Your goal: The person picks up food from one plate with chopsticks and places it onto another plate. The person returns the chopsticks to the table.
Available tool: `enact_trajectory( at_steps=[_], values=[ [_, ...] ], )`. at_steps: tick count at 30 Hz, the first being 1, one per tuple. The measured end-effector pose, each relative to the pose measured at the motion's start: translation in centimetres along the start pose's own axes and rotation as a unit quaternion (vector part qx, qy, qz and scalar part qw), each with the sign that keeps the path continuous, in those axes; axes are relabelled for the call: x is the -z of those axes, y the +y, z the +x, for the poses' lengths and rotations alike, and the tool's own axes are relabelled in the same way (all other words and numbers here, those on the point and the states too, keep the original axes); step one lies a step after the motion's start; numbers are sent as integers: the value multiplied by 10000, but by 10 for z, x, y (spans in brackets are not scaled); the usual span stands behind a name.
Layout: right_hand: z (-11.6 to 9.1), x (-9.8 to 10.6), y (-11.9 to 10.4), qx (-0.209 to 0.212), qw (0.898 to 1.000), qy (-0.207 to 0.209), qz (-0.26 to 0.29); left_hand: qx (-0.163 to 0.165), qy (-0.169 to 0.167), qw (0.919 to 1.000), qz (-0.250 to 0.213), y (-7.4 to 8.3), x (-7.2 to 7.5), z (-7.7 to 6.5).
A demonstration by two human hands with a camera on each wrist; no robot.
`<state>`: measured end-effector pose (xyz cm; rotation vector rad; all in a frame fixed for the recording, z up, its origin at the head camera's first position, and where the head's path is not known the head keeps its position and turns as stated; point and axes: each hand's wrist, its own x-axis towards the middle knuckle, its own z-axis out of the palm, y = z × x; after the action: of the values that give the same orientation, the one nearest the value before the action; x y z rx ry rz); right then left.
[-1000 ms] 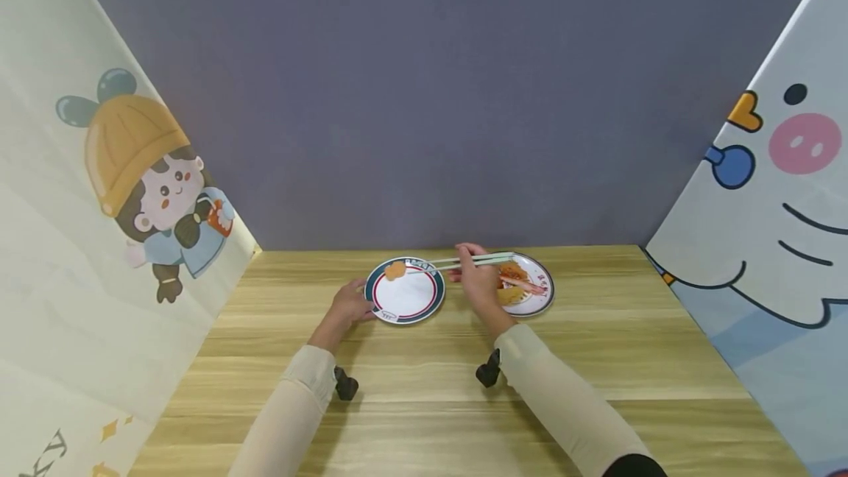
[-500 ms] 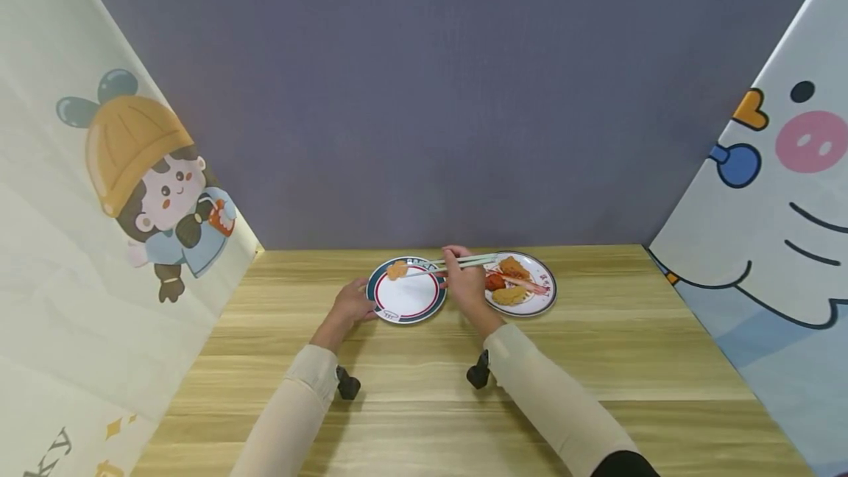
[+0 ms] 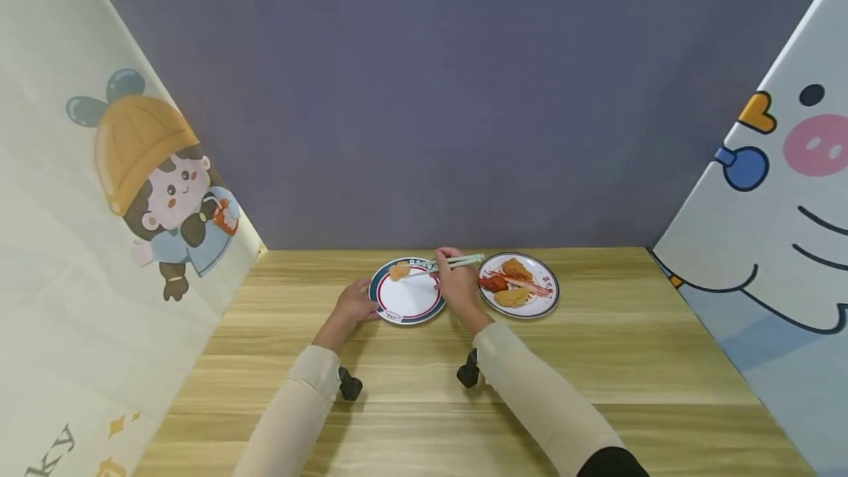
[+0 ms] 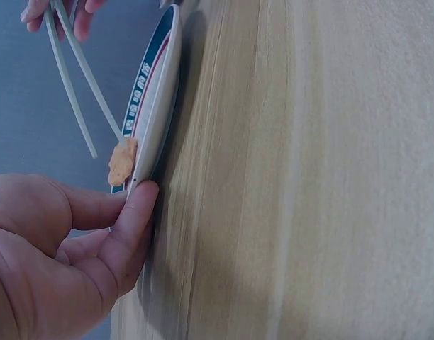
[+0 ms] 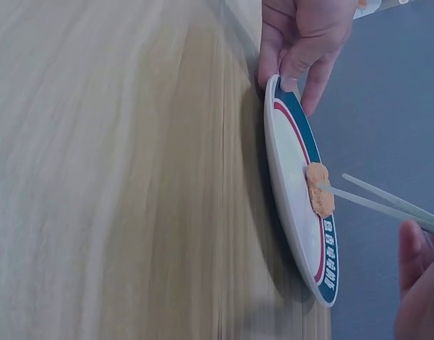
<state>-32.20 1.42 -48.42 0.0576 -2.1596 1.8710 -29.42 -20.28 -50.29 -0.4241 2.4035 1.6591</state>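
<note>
At the left edge of a white plate with a dark green rim (image 3: 412, 300), my left hand (image 3: 354, 303) pinches the rim between thumb and fingers. One breaded, orange-tan piece of food (image 5: 318, 188) lies on the plate's far left part. My right hand (image 3: 458, 285), over the plate's right side, holds a pair of pale green chopsticks (image 3: 464, 261) that point left. Their tips stand apart in both wrist views. One chopstick tip is right at the food piece, while the other (image 4: 75, 113) reaches past it in the left wrist view.
A second white plate with a thin dark rim (image 3: 551, 299) stands to the right. It bears two golden fried pieces (image 3: 514, 297), a dark red piece (image 3: 492, 283) and a long pinkish strip (image 3: 530, 285). A grey panel (image 3: 457, 131) rises behind the wooden table (image 3: 411, 418).
My right hand and the chopsticks have moved left, away from the right-hand plate, uncovering its red piece. The left hand keeps its grip on the green-rimmed plate.
</note>
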Motion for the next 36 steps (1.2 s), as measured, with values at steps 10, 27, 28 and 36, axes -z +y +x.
enact_trajectory(
  at_steps=[10,27,28,36],
  values=[
    [3,-8,-7,5,9995,40,-317,56,107,9995,280,1,-3,1],
    [7,-20,-12,-17,9969,113,-780,-115,105,9995,268,-4,-3,4],
    [8,-21,-12,-36,9963,130,-846,-141,102,9993,328,-5,-4,5],
    [13,-29,-23,-149,9942,166,-1052,-132,185,9983,534,-7,-2,11]
  ],
)
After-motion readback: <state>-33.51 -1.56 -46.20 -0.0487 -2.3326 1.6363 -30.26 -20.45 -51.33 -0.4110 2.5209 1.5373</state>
